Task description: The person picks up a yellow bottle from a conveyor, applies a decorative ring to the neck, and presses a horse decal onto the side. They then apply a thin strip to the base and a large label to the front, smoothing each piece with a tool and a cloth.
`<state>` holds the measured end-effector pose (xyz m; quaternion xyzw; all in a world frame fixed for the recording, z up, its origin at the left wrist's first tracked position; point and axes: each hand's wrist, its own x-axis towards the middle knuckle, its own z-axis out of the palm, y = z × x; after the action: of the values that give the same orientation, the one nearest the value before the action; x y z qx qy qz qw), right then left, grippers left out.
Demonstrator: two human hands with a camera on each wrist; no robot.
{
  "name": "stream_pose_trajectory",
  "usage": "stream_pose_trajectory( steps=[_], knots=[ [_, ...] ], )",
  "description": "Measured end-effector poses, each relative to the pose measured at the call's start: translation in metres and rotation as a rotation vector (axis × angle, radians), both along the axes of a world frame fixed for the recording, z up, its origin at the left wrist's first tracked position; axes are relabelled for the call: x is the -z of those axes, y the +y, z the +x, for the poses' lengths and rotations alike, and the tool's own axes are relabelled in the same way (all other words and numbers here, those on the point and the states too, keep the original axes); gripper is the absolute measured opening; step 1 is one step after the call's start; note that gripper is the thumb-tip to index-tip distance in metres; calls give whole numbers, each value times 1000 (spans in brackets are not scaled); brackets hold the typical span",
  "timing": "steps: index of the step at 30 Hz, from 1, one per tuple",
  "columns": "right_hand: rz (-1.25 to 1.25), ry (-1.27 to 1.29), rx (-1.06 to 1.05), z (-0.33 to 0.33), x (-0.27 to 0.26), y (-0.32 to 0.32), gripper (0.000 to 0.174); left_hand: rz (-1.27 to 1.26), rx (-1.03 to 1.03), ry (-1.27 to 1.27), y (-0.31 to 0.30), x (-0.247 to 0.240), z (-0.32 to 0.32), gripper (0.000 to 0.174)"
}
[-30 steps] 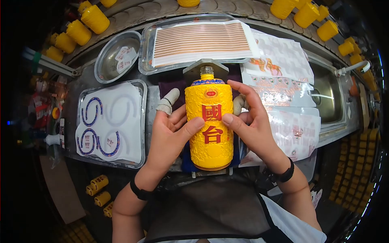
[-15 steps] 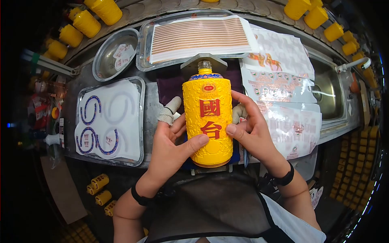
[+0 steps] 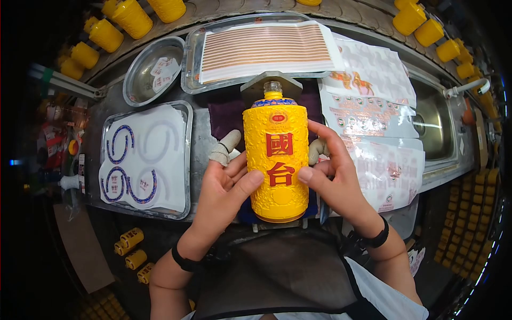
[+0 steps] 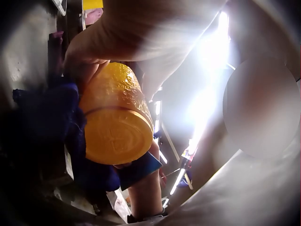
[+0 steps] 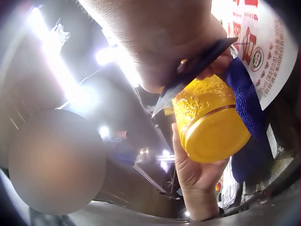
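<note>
A yellow embossed bottle (image 3: 276,205) with red characters, a blue patterned shoulder band and a clear glass mouth lies neck-away before the person. The left hand (image 3: 221,186) holds its left side, thumb on the front, with an off-white finger cover (image 3: 226,145) on a raised finger. On the other side the right hand (image 3: 333,178) holds it, thumb at the edge and index finger stretched along the side. A thin flat dark-blue blade-like piece (image 5: 200,66) sits in the right hand. Both wrist views show the bottle's round base (image 4: 120,136), beside a blue cloth (image 5: 247,89).
A metal bracket (image 3: 290,82) stands behind the bottle neck. Trays of printed sheets lie left (image 3: 189,154) and behind (image 3: 192,74), beside a metal bowl (image 3: 130,90). Decal sheets (image 3: 373,146) spread rightward towards a sink (image 3: 434,125). Yellow bottles (image 3: 133,18) line the far conveyor.
The bottle was turned slightly and tilted half a second ago and faces straight up again now. The left thumb has shifted lower and a little left. Bottles on the conveyor have moved rightward.
</note>
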<state>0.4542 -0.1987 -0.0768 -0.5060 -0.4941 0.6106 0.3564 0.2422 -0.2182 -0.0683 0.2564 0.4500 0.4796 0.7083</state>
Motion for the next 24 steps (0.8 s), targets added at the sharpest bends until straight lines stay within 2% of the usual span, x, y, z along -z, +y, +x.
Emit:
stream_pose_trajectory(
  steps=[2, 5, 24],
  knots=[
    [50, -128, -11, -5, -7, -1, 84, 86, 24, 77, -3, 5, 1, 92],
    [68, -168, 22, -10, -6, 1, 87, 143, 41, 161, -5, 9, 4, 91],
    [65, -117, 21, -9, -1, 1, 84, 136, 41, 173, -4, 7, 6, 91]
  ],
)
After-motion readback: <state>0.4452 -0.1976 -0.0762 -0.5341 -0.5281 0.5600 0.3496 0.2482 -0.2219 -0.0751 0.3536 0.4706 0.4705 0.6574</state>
